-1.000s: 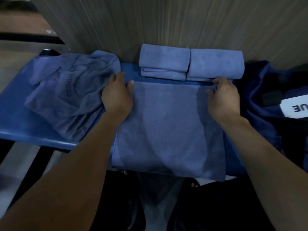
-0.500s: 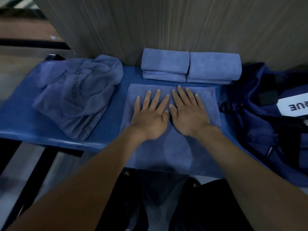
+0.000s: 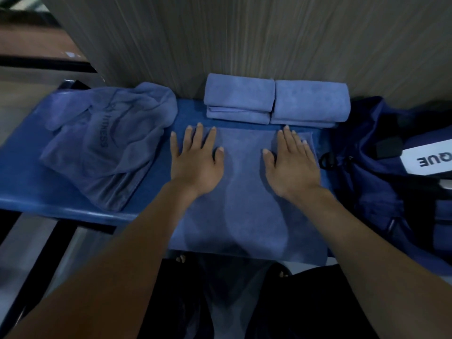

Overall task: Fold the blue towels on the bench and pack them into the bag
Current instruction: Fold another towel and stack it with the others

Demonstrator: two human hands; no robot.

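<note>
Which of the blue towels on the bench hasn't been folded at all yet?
The crumpled towel at the bench's left end, printed FITNESS. The two folded towels sit against the wall, and the flat towel lies under both hands.

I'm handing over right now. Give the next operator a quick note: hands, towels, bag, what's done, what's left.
Left hand and right hand: both open, flat on the half-folded towel at the bench front.
Done: two folded towels by the wall.
Loose towel lies unfolded on the left.
Bag on the right; no towel seen in it.
Left: finish this fold, fold the loose one, pack all.
</note>
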